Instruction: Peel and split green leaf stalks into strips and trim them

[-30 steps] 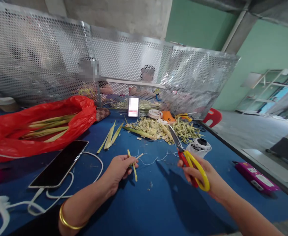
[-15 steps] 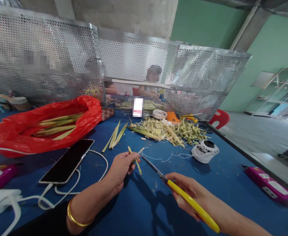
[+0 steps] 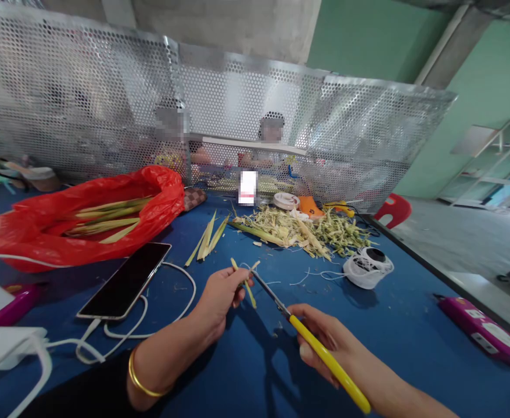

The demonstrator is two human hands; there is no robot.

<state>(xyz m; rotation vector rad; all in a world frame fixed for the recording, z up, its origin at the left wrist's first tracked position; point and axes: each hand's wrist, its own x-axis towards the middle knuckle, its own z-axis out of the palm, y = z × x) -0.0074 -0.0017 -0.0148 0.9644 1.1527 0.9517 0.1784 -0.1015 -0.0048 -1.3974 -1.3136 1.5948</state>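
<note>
Slightly left of centre, my left hand pinches a pale yellow-green plant strip between thumb and fingers. A short strip end sticks out to the right at the fingertips, partly hidden by the fingers. My right hand is closed around yellow-handled scissors. Their narrow metal blades point up and left, with the tips at the short strip end beside my left fingertips. Whether the blades touch the strip, I cannot tell. Thin pale thread lies near a white-netted spool on the right.
A red plastic bag holding long leaves lies left, near a phone with white cables. Loose leaves and a heap of plant shreds lie behind my hands. A purple device sits right. Perforated metal partition stands behind; people sit beyond.
The whole view has shifted slightly to the right. The scissors' tips have come a little closer to the strip end at my left fingertips. Both hands keep their grip.
</note>
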